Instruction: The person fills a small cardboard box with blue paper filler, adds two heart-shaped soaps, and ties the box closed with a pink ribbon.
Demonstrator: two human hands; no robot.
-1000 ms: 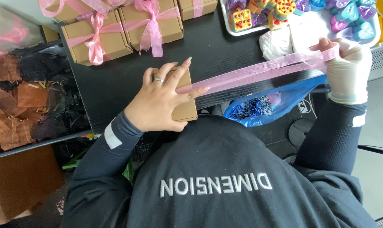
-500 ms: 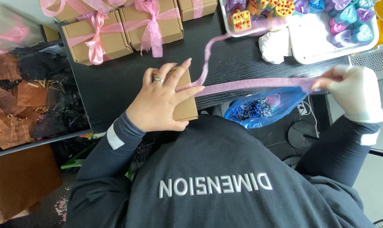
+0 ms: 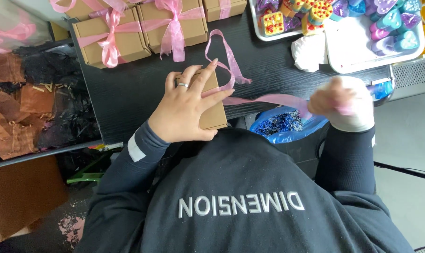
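Two hands, left hand (image 3: 182, 110) pressing box (image 3: 214, 112), right hand (image 3: 343, 100) pulling ribbon (image 3: 268, 99)

You sit at a black wood-grain table (image 3: 128, 93) whose front edge runs across the view. Pale grey floor (image 3: 404, 154) shows on your right, evenly lit. A dark shelf (image 3: 39, 150) adjoins the table on your left. Below it stands a brown cardboard box (image 3: 20, 197), with pink flecks on the floor beside it.
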